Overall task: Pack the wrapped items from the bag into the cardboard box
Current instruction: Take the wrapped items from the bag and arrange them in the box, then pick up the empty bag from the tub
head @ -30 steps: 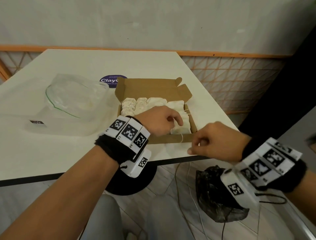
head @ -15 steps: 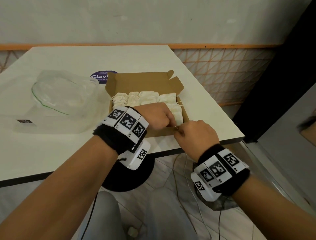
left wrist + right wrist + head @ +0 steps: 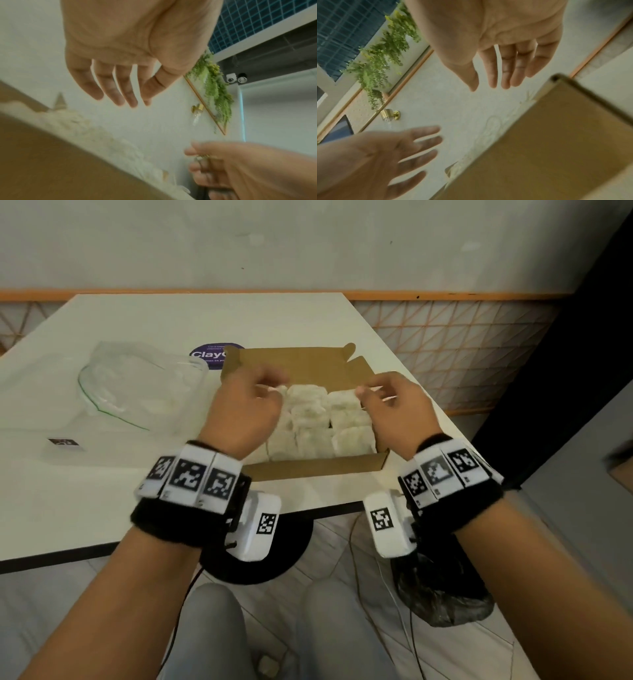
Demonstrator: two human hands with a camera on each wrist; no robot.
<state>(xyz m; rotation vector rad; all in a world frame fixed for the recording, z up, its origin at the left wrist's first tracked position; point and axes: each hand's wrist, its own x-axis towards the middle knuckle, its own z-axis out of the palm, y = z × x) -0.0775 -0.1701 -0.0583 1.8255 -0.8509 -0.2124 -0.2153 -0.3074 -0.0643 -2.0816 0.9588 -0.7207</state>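
An open cardboard box [image 3: 318, 469] sits on the white table [image 3: 85, 501], filled with white wrapped items [image 3: 308, 412] in rows. Its lid flap [image 3: 301, 364] stands up at the back. My left hand [image 3: 270, 386] hovers over the left side of the items and my right hand [image 3: 366, 390] over the right side. In the left wrist view the left hand [image 3: 130, 100] hangs with loose fingers above the items [image 3: 96, 132], holding nothing. The right wrist view has the right hand [image 3: 488, 86] with straight fingers, also empty, above the box wall [image 3: 547, 148].
A clear plastic bag [image 3: 144, 385] lies on the table left of the box. A purple sticker [image 3: 209, 357] shows behind the box. Below the table's near edge are its round black base [image 3: 257, 563], a black bag [image 3: 442, 594] on the floor, and my knees.
Both hands rose from the box's front right corner and spread apart over the items. Their fingers went from pinching there to loose and empty.
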